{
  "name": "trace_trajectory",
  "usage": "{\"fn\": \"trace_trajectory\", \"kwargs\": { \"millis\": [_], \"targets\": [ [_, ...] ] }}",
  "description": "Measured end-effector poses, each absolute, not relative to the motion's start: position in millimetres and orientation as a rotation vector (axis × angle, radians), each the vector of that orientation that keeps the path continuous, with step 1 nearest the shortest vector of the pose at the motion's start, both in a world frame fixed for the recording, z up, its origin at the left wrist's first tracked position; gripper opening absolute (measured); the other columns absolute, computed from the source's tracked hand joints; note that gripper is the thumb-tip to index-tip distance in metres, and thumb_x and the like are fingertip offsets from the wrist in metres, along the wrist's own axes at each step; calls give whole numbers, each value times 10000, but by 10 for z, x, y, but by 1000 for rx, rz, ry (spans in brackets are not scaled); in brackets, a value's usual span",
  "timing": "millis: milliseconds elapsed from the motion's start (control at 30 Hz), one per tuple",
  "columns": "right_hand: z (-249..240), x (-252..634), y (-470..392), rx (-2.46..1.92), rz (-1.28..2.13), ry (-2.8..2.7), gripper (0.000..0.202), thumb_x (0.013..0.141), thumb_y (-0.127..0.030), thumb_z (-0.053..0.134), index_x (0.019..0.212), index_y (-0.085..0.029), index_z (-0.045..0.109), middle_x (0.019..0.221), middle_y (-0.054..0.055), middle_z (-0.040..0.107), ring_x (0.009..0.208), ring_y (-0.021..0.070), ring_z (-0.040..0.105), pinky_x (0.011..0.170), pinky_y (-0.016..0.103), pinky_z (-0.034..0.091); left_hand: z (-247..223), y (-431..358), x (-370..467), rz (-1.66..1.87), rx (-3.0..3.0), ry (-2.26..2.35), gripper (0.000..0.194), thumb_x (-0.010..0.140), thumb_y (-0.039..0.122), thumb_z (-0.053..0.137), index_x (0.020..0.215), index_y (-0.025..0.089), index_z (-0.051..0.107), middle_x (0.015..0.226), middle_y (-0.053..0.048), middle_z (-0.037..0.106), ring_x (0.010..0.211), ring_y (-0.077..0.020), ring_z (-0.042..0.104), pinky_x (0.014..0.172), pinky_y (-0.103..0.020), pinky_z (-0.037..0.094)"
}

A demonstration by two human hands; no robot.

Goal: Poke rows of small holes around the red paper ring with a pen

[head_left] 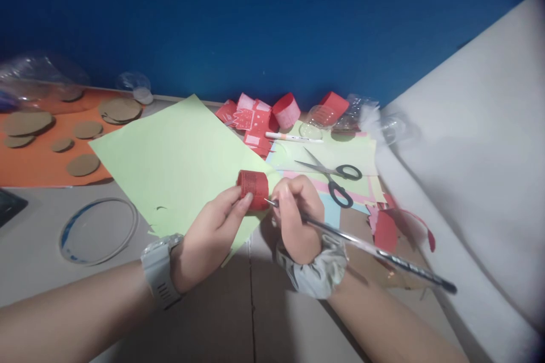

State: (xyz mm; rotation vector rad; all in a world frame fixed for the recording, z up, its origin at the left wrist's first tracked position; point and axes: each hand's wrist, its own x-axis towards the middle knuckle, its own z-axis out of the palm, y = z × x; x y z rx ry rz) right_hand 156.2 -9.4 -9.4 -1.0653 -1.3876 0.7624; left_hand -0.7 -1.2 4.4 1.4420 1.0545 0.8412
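Note:
Between thumb and fingers, my left hand [213, 221] grips a small red paper roll [255, 188] with dark markings on its side. My right hand [300, 215] is closed around a long dark pen [383, 256], its tip at the roll's lower right edge; whether it touches cannot be made out. Beneath the roll lies a big light green paper sheet [170, 159]. Open scissors [327, 171] with black handles rest to the right of my right hand, on coloured paper sheets [366, 153].
Cardboard discs [83, 164] lie on orange paper [25, 167] at left, near a tape ring [99, 231]. Red paper cutouts [259, 125], rolled strips [286, 110], a white marker [293, 137] and clear plastic [357, 110] line the blue wall [272, 22]. Red scraps [385, 229] lie right.

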Motion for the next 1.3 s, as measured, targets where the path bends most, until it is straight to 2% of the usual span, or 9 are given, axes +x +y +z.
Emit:
{"fn": "trace_trajectory", "kwargs": {
  "millis": [100, 200, 333, 500, 700, 833, 1000, 1300],
  "targets": [
    [-78, 1551, -146, -926, 644, -1439, 206, 1007, -194, 507, 807, -241, 493, 679, -36, 508, 509, 118, 401, 510, 294, 349, 57, -25, -5, 918, 1406, 1021, 261, 1030, 334, 471, 1089, 169, 665, 1111, -77, 738, 1060, -229, 668, 973, -319, 478],
    [-64, 1544, -174, -825, 588, -1482, 150, 978, -166, 525, 849, -242, 527, 707, -24, 536, 498, 118, 395, 493, 299, 340, 37, -26, -8, 917, 1421, 1010, 241, 1018, 328, 500, 1103, 180, 670, 1155, -82, 742, 1103, -244, 669, 1022, -352, 454],
    [-78, 1553, -176, -849, 587, -1498, 134, 969, -170, 532, 854, -239, 526, 690, -17, 539, 485, 127, 405, 481, 312, 338, 10, -11, -14, 875, 1425, 1000, 253, 1019, 353, 480, 1036, 192, 674, 1126, -78, 772, 1056, -252, 694, 1135, -453, 368],
    [-73, 1572, -163, -1002, 715, -1489, 189, 995, -230, 530, 809, -235, 497, 683, -27, 518, 522, 125, 435, 510, 300, 351, 44, -10, -20, 805, 1523, 1029, 292, 1007, 358, 434, 894, 193, 647, 965, -69, 785, 987, -269, 696, 1195, -545, 275],
    [-20, 1573, -89, -1258, 837, -1440, 295, 1012, -287, 530, 737, -228, 443, 621, -67, 411, 544, 111, 383, 531, 275, 327, 65, 6, -11, 755, 1571, 1061, 283, 1018, 354, 388, 958, 207, 622, 1057, -75, 765, 1118, -275, 662, 1179, -483, 315],
    [-18, 1557, -67, -1288, 868, -1405, 279, 1005, -272, 524, 743, -228, 440, 637, -69, 407, 565, 112, 380, 551, 269, 336, 40, 11, -16, 744, 1610, 1080, 267, 1018, 337, 378, 911, 217, 592, 960, -55, 741, 1054, -255, 660, 1163, -447, 339],
    [-44, 1526, -62, -1301, 938, -1302, 307, 1013, -334, 514, 738, -233, 423, 623, -71, 372, 561, 119, 371, 562, 277, 331, 14, -3, -24, 740, 1645, 1097, 287, 1016, 346, 388, 823, 223, 563, 863, -47, 699, 947, -235, 632, 1130, -413, 387],
    [-46, 1493, -65, -1314, 945, -1229, 315, 993, -355, 532, 725, -241, 412, 604, -64, 379, 549, 130, 367, 526, 275, 306, 19, 2, -16, 744, 1645, 1067, 282, 1035, 319, 387, 947, 213, 633, 1016, -54, 767, 980, -222, 667, 1169, -404, 344]
  ]
}}
